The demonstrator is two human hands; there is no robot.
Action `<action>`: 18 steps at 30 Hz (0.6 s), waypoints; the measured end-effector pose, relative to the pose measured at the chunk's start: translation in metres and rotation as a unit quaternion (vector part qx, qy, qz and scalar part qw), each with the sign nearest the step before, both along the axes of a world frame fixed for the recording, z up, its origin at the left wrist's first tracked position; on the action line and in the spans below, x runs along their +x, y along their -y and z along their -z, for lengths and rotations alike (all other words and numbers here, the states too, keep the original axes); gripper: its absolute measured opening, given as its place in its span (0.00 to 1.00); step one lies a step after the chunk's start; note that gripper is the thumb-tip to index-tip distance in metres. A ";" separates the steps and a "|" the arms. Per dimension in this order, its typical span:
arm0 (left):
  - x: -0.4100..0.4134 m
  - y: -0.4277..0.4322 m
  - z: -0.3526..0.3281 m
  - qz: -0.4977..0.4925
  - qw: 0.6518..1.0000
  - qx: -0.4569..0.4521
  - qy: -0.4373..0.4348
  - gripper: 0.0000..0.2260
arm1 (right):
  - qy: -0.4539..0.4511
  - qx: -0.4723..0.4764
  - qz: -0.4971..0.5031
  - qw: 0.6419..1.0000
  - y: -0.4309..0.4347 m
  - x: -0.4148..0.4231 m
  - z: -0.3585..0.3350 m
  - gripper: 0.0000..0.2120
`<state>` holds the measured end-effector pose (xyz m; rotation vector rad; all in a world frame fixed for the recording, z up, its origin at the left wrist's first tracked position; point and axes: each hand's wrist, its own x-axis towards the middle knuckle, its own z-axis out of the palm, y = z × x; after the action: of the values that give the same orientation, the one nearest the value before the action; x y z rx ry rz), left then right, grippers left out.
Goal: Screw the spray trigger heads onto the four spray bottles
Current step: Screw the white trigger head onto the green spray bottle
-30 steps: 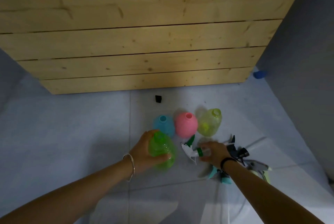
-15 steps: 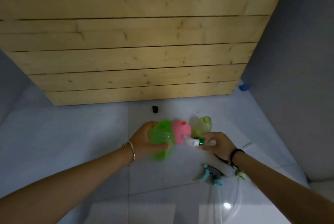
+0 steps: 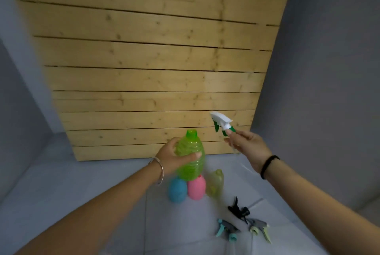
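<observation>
A slatted wooden panel [image 3: 152, 73] stands at the far edge of the pale floor [image 3: 61, 193], with grey walls on both sides. On the floor in front of the panel three capless spray bottles stand close together: a blue bottle [image 3: 177, 190], a pink bottle [image 3: 197, 187] touching it, and a pale yellow bottle [image 3: 215, 185] just beside that. The left hand [image 3: 174, 157] is wrapped around the body of a green bottle [image 3: 190, 157], held up in the air with its open neck upward. The right hand [image 3: 245, 146] pinches the collar of a white and green trigger head [image 3: 222, 124], held up to the right of the bottle neck and apart from it; a clear dip tube seems to trail below the hand, though it is faint. Nearer the person, three loose trigger heads lie on the floor: a black one [image 3: 238, 209], a grey and teal one [image 3: 227, 231] and a grey and pale yellow one [image 3: 259, 229]. No head is fitted yet. The likely trouble is the dip tube missing the narrow neck and bending, or the collar going on tilted and cross-threading; a hard squeeze could also flex the thin green bottle.
</observation>
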<state>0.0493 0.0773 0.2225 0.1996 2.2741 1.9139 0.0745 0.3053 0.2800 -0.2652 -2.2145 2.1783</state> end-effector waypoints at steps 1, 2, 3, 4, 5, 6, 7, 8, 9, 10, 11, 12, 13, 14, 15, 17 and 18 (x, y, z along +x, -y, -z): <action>0.005 -0.003 -0.003 -0.005 1.000 0.003 -0.005 0.28 | -0.015 -0.032 0.007 0.999 0.003 0.003 -0.010 0.13; 0.010 -0.006 -0.003 -0.007 1.000 0.005 -0.011 0.27 | -0.030 -0.064 0.009 0.997 0.005 0.006 -0.018 0.12; 0.015 -0.009 -0.005 -0.009 1.000 0.004 -0.015 0.26 | -0.046 -0.091 0.010 0.995 0.006 0.010 -0.027 0.12; 0.020 -0.011 -0.005 -0.011 1.000 0.006 -0.018 0.26 | -0.060 -0.117 0.012 0.991 0.007 0.013 -0.033 0.12; 0.025 -0.013 -0.008 -0.011 1.000 0.009 -0.019 0.25 | -0.074 -0.142 0.016 0.987 0.008 0.019 -0.040 0.11; 0.027 -0.014 -0.007 -0.011 1.000 0.016 -0.016 0.24 | -0.085 -0.164 0.019 0.983 0.010 0.021 -0.044 0.10; 0.028 -0.015 -0.006 -0.010 1.000 0.018 -0.015 0.21 | -0.093 -0.183 0.022 0.978 0.011 0.023 -0.048 0.09; 0.029 -0.015 -0.006 -0.006 1.000 0.017 -0.014 0.20 | -0.101 -0.202 0.024 0.974 0.012 0.025 -0.052 0.08; 0.031 -0.014 -0.006 0.000 1.000 0.012 -0.013 0.19 | -0.107 -0.222 0.025 0.969 0.015 0.027 -0.055 0.09; 0.032 -0.014 -0.006 0.007 1.000 0.005 -0.010 0.19 | -0.113 -0.247 0.025 0.962 0.017 0.027 -0.059 0.10; 0.034 -0.014 -0.006 0.016 1.000 -0.005 -0.008 0.20 | -0.118 -0.274 0.024 0.954 0.020 0.027 -0.062 0.11; 0.035 -0.015 -0.005 0.025 1.000 -0.016 -0.008 0.22 | -0.123 -0.296 0.021 0.947 0.023 0.027 -0.065 0.11; 0.036 -0.016 -0.006 0.031 0.999 -0.024 -0.007 0.23 | -0.126 -0.314 0.017 0.941 0.027 0.027 -0.068 0.12; 0.037 -0.016 -0.006 0.037 0.999 -0.028 -0.005 0.24 | -0.130 -0.330 0.013 0.935 0.030 0.027 -0.070 0.12; 0.038 -0.018 -0.007 0.043 0.999 -0.030 -0.004 0.25 | -0.135 -0.347 0.009 0.928 0.034 0.027 -0.072 0.11; 0.039 -0.021 -0.009 0.053 0.998 -0.037 -0.001 0.30 | -0.147 -0.380 0.003 0.913 0.040 0.026 -0.077 0.09; 0.039 -0.022 -0.009 0.055 0.998 -0.036 0.002 0.33 | -0.153 -0.394 0.002 0.906 0.042 0.026 -0.080 0.08</action>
<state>0.0885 0.0995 0.2316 0.3048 2.2748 1.7730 0.1003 0.2633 0.3604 0.0711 -1.0901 2.7580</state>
